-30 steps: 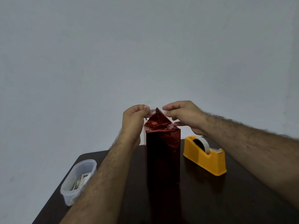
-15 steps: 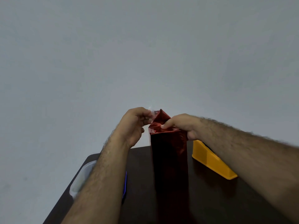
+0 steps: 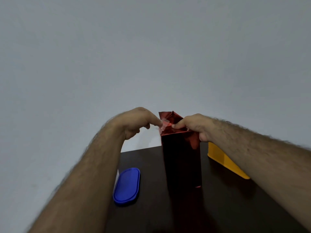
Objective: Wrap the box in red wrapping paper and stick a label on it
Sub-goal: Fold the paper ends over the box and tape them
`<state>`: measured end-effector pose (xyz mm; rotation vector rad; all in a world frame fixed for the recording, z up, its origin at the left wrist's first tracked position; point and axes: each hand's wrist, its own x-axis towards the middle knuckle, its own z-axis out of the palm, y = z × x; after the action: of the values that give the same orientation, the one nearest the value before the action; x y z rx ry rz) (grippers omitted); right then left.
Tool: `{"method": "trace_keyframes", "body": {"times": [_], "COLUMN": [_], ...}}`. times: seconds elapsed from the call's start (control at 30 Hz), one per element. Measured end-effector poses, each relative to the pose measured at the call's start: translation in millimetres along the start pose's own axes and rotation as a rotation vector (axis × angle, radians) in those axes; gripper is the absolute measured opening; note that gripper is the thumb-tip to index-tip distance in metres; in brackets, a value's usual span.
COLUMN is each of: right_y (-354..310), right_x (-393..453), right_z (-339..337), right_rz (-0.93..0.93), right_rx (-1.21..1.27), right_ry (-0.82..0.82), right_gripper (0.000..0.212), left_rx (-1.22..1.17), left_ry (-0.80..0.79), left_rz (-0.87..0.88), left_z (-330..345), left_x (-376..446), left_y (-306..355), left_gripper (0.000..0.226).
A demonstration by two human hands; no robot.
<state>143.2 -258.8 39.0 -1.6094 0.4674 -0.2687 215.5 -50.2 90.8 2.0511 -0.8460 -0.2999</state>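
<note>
Head view: a tall box wrapped in shiny red paper (image 3: 181,158) stands upright near the dark table's (image 3: 151,157) far edge. The left hand (image 3: 134,121) pinches clear tape (image 3: 163,123) at its folded top; the right hand (image 3: 196,126) grips the top flap.

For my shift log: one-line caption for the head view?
Both hands tape the top flap of the upright red-wrapped box on the dark table.
</note>
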Motion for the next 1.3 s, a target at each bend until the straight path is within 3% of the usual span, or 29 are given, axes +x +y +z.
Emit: {"method": "trace_keyframes", "body": {"times": [0.07, 0.17, 0.37, 0.6, 0.7, 0.83, 0.93, 1.3], "right_y": [0.8, 1.1, 1.8, 1.0, 0.1, -0.1, 0.0, -1.6], "right_x": [-1.7, -4.3, -6.8, -12.3, -13.3, -13.2, -12.4, -14.1], "right_z": [1.3, 2.5, 0.7, -0.2, -1.5, -1.8, -0.6, 2.3], "right_rz": [-0.005, -0.014, -0.014, -0.028, -0.03, -0.034, -0.038, -0.031], "right_rx": [0.017, 0.034, 0.047, 0.053, 0.049, 0.047, 0.034, 0.004], "right_ry": [0.002, 0.026, 0.039, 0.048, 0.052, 0.049, 0.055, 0.081], "right_gripper": [0.042, 0.04, 0.041, 0.042, 0.043, 0.046, 0.047, 0.043], "left_rx": [0.086, 0.153, 0.181, 0.256, 0.282, 0.38, 0.462, 0.699], "left_ry": [-0.042, -0.085, -0.098, -0.124, -0.104, -0.095, -0.073, -0.082], "left_rz": [-0.051, -0.143, -0.233, -0.237, -0.227, -0.238, -0.215, -0.201], "left_z": [-2.7, -1.3, 1.0, 8.6, 12.1, 16.4, 17.2, 19.3], "left_x": [6.3, 17.7, 29.9, 35.9, 39.9, 41.5, 41.0, 41.8], "left_y": [10.4, 18.9, 19.9, 23.1, 25.9, 29.3, 32.8, 51.5], "left_gripper": [0.005, 0.017, 0.005, 0.015, 0.005, 0.03, 0.02, 0.035]}}
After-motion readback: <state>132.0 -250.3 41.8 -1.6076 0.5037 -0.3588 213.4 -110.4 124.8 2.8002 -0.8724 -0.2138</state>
